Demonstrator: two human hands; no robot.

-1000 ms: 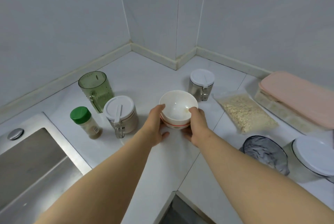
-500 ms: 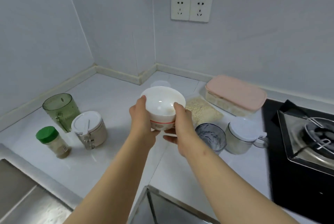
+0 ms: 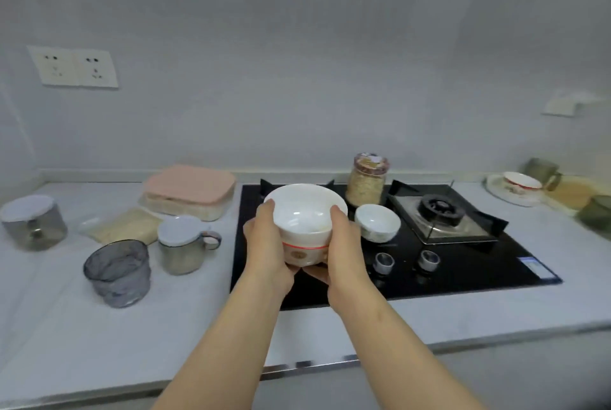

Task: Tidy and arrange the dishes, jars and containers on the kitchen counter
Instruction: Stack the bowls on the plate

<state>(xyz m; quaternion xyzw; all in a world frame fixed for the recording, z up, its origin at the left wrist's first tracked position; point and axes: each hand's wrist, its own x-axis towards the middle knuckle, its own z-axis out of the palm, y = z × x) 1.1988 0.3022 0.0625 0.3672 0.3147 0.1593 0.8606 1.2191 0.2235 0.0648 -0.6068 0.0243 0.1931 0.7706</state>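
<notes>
**Bowl held in both hands over the hob**

Both hands clasp a white bowl [image 3: 304, 221] from either side. The left hand [image 3: 264, 244] is at its 9 o'clock and the right hand [image 3: 344, 244] at its 3 o'clock, with fingers curled under the base. The bowl is upright and off the counter [image 3: 99, 343], above the near left part of the black hob [image 3: 463, 270]. A red band rings its lower part, and its inside shows only white glaze.

Just past the right hand, at 3 o'clock, a small bowl [image 3: 377, 222] stands on the hob. At 1 o'clock a jar [image 3: 366, 184] is filled with pale flakes.

On the counter at 9 o'clock stands a lidded mug [image 3: 180, 251], with a grey glass cup [image 3: 117, 272] at 8 o'clock. At 10 o'clock lies a bag [image 3: 122, 227] of pale grain. Behind the bag, a pink-lidded box [image 3: 191, 186] holds something pale. Far out at 9 o'clock is a white-lidded canister [image 3: 31, 224], its contents unclear. Far out at 2 o'clock a plate [image 3: 496, 189] carries a red-rimmed dish [image 3: 522, 179].
</notes>
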